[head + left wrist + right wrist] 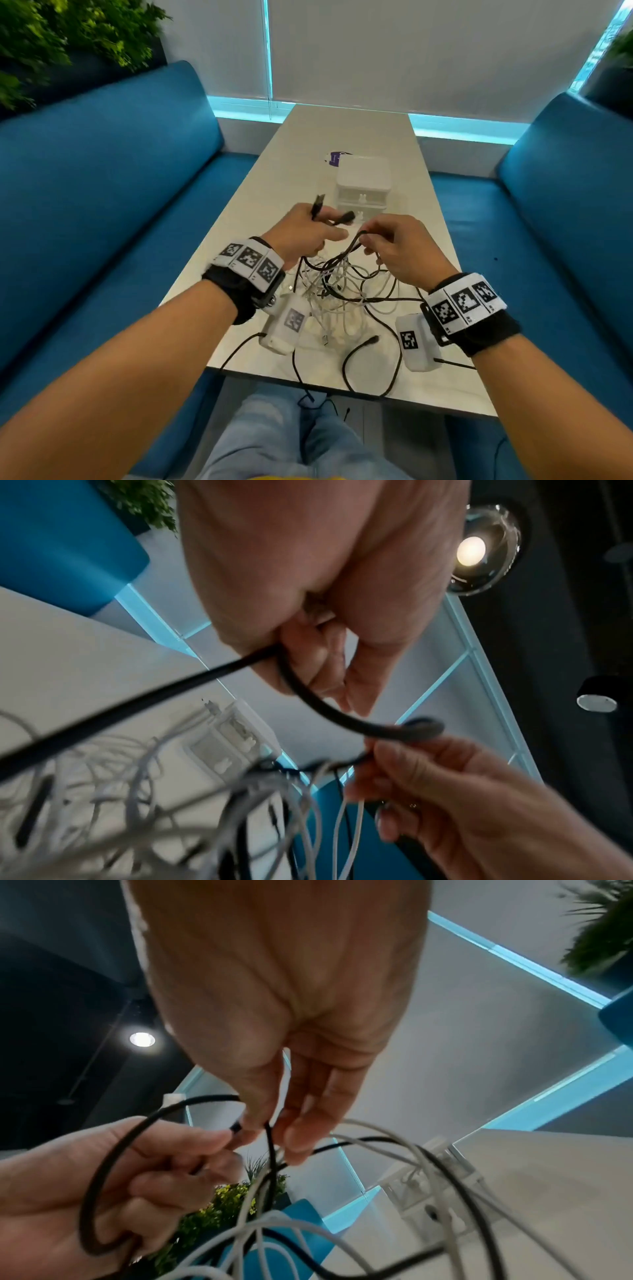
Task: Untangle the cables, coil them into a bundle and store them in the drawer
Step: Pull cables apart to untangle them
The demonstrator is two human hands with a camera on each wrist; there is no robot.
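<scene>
A tangle of black and white cables [337,291] lies on the white table [342,137] near its front edge. My left hand [303,233] is raised above it and grips a black cable [308,693], whose two plug ends [344,217] stick out past the fingers. My right hand [390,240] pinches a loop of black cable [268,1139] lifted out of the tangle, close beside the left hand. The small white drawer unit [363,181] stands just beyond both hands, its drawers closed.
Blue sofas [102,164] flank the table on both sides. A purple round item [334,158] lies behind the drawer unit. Loose black cable ends [371,363] hang over the table's front edge toward my knees. Plants [68,31] stand at the far left.
</scene>
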